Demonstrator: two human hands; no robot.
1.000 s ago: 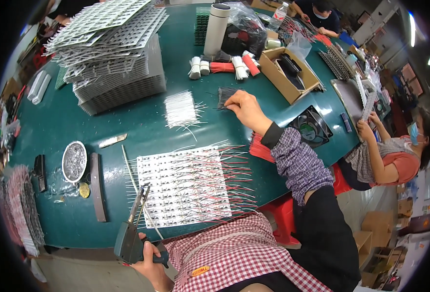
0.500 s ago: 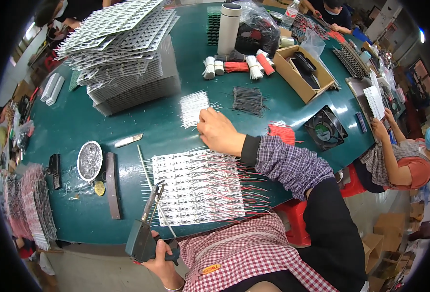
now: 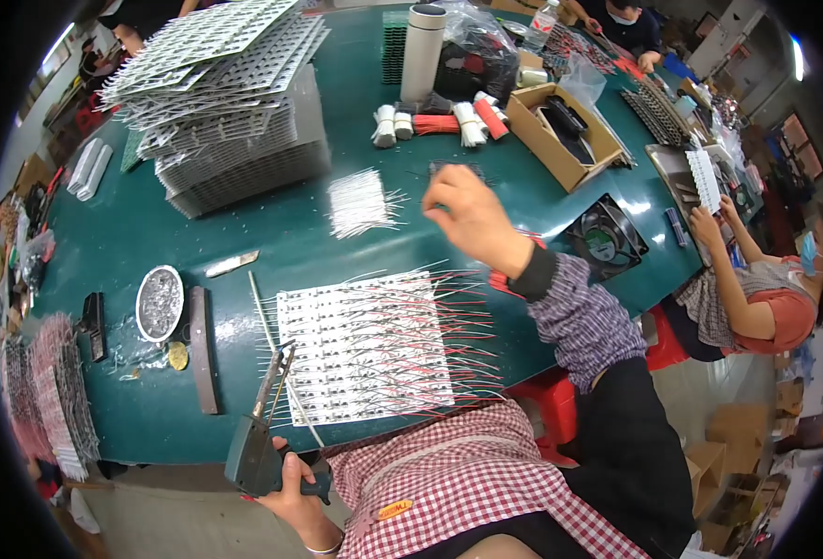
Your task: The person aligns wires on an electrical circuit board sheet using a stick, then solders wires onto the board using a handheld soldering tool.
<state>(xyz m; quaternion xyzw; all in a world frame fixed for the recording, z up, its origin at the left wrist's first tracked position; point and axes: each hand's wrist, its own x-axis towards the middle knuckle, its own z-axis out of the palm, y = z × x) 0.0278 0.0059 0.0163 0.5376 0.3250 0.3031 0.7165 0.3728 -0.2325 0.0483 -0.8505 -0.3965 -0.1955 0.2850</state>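
Note:
My left hand is wrapped round the grip of a dark green soldering gun. Its tip points up beside the left edge of a white circuit-board panel, from which rows of white, black and red wires stick out. Over the table beyond the panel hovers my right hand, fingers curled together; whatever may be in them is too small to make out. Behind that hand a pile of dark wires is largely hidden. To its left lie cut white wires. Red wires peek out by my wrist.
A tall stack of wired panels stands at the far left. A solder-dross bowl, a brown bar and a stick lie left. Beyond are a flask, wire bundles, an open carton and a fan. Co-workers sit around.
My right hand has left the white wires and moved right, to the dark wire pile, now covering much of it. The soldering gun stays by the panel's left edge. The view has shifted slightly.

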